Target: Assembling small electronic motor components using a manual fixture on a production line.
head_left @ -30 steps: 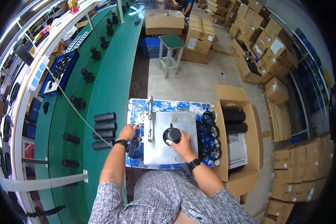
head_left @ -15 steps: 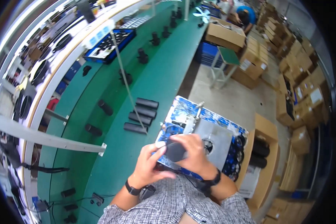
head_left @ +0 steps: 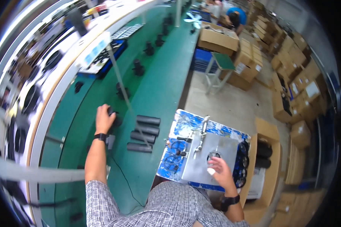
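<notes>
R hand [head_left: 222,174] is nearest, approx 2 o'clock from the waist: fingers apart & loosely bent, nothing held, just by the round dark fitting [head_left: 214,154] in the silver metal plate [head_left: 225,142]. Plate's on a chipped blue-and-white tabletop [head_left: 189,119]; metal clamp arm [head_left: 202,137] along its L side, approx 1 o'clock; black rings [head_left: 241,162] bunched at 2, open carton [head_left: 268,128] w/ black tubes [head_left: 263,151] just past them. At 11, 4 black cylinders [head_left: 145,130] lie side by side on the green workbench [head_left: 159,92]. Farther across it, btwn 10 & 11, L hand [head_left: 104,120] curls at a black cylindrical part [head_left: 117,120]; blurred, so can't tell if it's gripped or loose. Part's prob. stiff plastic, fairly light, maybe a bit slippery, not v. fragile, tho edges could scuff. Best hold: thumb opposite fingers, round the barrel approx mid-length. Beyond, black flanged cylinders [head_left: 138,68] stand in a row twd 11–12; small fan [head_left: 193,19] at 12, green-topped stool [head_left: 223,60] approx 1.
</notes>
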Motion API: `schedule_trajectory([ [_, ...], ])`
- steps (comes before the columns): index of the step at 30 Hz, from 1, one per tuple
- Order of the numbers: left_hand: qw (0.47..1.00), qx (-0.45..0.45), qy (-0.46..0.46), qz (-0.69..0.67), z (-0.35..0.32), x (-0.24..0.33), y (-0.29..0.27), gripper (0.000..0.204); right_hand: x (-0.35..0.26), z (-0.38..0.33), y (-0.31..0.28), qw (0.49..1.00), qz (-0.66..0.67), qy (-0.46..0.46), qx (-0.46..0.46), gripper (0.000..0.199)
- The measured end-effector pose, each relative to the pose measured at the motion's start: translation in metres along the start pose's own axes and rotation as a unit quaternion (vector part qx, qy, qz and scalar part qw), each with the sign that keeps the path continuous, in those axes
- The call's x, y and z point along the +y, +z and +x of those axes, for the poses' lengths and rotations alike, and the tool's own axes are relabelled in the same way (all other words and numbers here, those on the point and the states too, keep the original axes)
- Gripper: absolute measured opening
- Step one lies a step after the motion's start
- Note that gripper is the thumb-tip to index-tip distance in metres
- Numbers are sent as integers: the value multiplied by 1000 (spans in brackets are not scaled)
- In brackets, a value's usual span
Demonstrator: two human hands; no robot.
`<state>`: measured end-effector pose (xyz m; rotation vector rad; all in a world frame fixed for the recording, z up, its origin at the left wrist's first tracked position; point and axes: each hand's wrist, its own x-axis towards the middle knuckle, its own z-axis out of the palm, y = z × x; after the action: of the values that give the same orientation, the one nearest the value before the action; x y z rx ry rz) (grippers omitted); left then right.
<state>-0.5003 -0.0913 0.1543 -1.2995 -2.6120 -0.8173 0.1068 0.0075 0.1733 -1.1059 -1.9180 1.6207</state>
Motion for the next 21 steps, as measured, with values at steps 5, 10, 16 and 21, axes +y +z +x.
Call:
schedule_trajectory([
  [5,1000,-1,-4,8,42,-112,88,50,84,-110,-40,939,6,137,315,56],
  [10,971,-79,-93,207,49,-135,120,49,136,-189,-52,878,40,217,424,55],
  [16,908,-58,-99,403,39,-82,92,60,204,-173,-92,897,22,142,418,36],
  [21,981,105,14,164,-43,-50,57,55,212,-71,-175,901,-136,143,386,22],
])
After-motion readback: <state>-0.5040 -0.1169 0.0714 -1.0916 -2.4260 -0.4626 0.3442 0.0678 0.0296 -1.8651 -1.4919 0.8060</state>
